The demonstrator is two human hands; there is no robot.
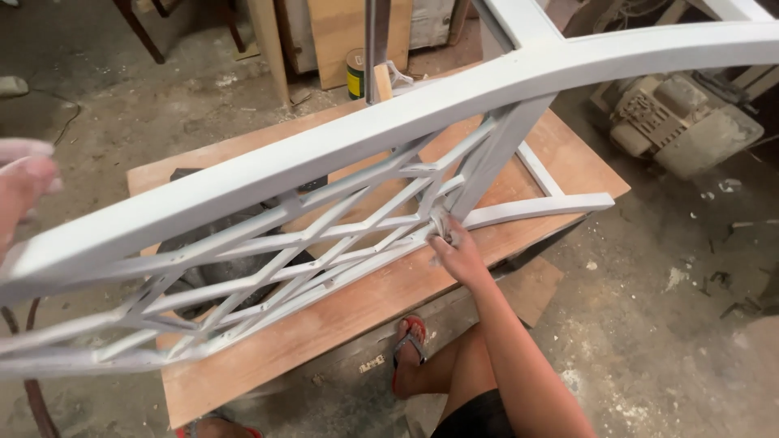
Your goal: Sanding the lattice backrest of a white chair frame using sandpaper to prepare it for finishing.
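Perhaps sandpaper (439,221) under right hand (458,253)

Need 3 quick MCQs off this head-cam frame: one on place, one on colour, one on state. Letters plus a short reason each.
1. Where does the right hand touch the frame?
A. the top curved rail
B. the lower part of the lattice, beside the upright bar
C. the far end near the can

2. What colour is the frame?
A. pale grey-white
B. dark brown
C. green

3. How does the frame sit on the wooden tabletop?
A. lying flat
C. hanging clear above it
B. stood on its lower edge, tilted

Answers:
1 B: the fingers press a small crumpled pad where the lattice meets the lower rail.
2 A: every rail and lattice bar shows the same pale coat.
3 B: the lower rail rests on the board while the top rail rises toward the camera, the left hand at its end.
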